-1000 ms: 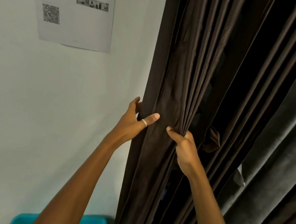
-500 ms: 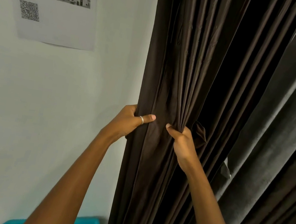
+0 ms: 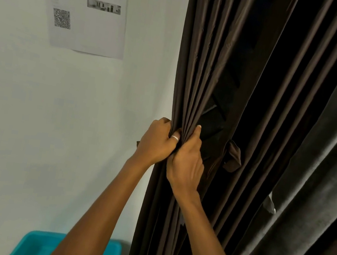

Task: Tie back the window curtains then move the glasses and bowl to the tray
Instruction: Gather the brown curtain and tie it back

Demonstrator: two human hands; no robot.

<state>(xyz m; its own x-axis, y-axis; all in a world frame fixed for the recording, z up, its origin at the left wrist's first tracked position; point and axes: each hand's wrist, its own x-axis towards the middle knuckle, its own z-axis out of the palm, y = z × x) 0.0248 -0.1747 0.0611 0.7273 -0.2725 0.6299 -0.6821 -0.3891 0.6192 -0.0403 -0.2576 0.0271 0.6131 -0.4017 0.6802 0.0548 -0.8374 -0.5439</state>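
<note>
A dark brown curtain (image 3: 197, 65) hangs in long folds beside a white wall. My left hand (image 3: 157, 142), with a ring on one finger, grips the curtain's left edge. My right hand (image 3: 187, 161) presses against it from the right and squeezes the same folds into one tight bundle. To the right, a second brown panel (image 3: 277, 100) carries a brown fabric tie-back loop (image 3: 233, 157). Between the two panels a dark gap shows slanted window slats (image 3: 213, 123). No glasses or bowl appear in this view.
A printed sheet with a QR code (image 3: 87, 8) is stuck on the white wall (image 3: 30, 127) at upper left. A teal plastic tray (image 3: 38, 243) sits low, partly behind my left forearm. A grey curtain (image 3: 321, 173) hangs at the right.
My two hands have come together, gathering the loose folds between them into one bunch. The curtain's right side has pulled left, opening a gap that shows the window slats.
</note>
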